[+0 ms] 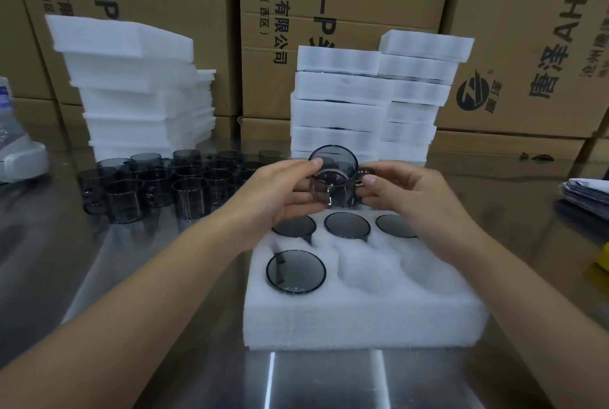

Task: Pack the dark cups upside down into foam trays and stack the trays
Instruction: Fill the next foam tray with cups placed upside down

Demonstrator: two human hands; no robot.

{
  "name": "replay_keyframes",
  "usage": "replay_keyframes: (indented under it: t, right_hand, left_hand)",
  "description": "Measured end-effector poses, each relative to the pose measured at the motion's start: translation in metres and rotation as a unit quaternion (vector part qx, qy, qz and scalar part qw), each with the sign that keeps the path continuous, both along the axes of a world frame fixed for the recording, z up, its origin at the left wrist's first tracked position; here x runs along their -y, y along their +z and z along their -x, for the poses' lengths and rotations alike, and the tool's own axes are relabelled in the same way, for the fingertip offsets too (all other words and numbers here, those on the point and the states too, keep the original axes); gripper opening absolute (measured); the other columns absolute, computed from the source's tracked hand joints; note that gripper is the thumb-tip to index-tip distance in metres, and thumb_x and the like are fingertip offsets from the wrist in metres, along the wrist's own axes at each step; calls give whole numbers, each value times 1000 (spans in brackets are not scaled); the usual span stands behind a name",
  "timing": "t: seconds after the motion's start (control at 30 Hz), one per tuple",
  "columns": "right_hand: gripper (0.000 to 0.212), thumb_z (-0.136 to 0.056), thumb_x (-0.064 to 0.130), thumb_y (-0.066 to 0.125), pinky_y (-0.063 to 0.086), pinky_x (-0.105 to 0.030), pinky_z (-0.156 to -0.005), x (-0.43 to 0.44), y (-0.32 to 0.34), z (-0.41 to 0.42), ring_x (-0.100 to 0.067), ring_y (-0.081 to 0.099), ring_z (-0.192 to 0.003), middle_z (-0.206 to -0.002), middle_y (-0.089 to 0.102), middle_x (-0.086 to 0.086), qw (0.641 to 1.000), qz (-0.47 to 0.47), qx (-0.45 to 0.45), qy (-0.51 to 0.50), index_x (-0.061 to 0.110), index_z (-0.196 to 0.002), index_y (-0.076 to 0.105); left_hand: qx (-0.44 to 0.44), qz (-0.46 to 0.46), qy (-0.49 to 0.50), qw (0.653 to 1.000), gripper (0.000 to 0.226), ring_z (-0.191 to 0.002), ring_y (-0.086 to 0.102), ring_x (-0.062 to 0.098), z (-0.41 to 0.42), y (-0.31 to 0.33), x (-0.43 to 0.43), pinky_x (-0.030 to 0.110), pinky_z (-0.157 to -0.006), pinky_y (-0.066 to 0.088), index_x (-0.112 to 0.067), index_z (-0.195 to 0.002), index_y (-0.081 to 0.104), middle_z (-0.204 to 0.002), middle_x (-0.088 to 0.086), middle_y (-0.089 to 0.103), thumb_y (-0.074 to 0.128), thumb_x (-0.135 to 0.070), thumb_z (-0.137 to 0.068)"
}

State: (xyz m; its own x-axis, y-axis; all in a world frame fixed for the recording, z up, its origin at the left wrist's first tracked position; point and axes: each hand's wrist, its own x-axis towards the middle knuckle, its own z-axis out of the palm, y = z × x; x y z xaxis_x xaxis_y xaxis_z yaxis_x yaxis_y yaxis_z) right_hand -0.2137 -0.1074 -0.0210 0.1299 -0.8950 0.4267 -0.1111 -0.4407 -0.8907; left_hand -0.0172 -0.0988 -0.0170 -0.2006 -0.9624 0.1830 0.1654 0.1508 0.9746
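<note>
Cup (333, 178) gripped between left hand (280, 191) and right hand (405, 191).

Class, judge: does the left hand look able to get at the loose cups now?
Probably not yet: left hand and right hand both hold a cup over the tray. Nothing else blocks the loose cups.

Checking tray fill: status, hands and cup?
Left hand and right hand grip one dark cup over foam tray. Four seated cups, two front pockets empty. Nothing blocking.
</note>
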Motion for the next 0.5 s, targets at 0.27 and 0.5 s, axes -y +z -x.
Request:
replay_keyframes:
  t: [0.27,0.5]
  right_hand:
    - [20,-92,9,60,56,-19,-68,2,2,-3,-6,69,-74,-87,71,-2,999,2,51,-8,16,-111,62]
    - [7,-91,14,63,53,-18,-64,2,0,-1,-2,67,-77,-81,71,6,1000,28,4,-1,17,-87,68]
  left_hand:
    - [65,17,-45,997,73,-99,70,19,1,-8,1,28,-82,57,-24,-124,57,-109,6,72,86,-8,-58]
    - [137,56,-17,989,66,-94,70,12,3,-11,2,25,-83,55,-39,-108,60,-116,0,65,86,-1,-61]
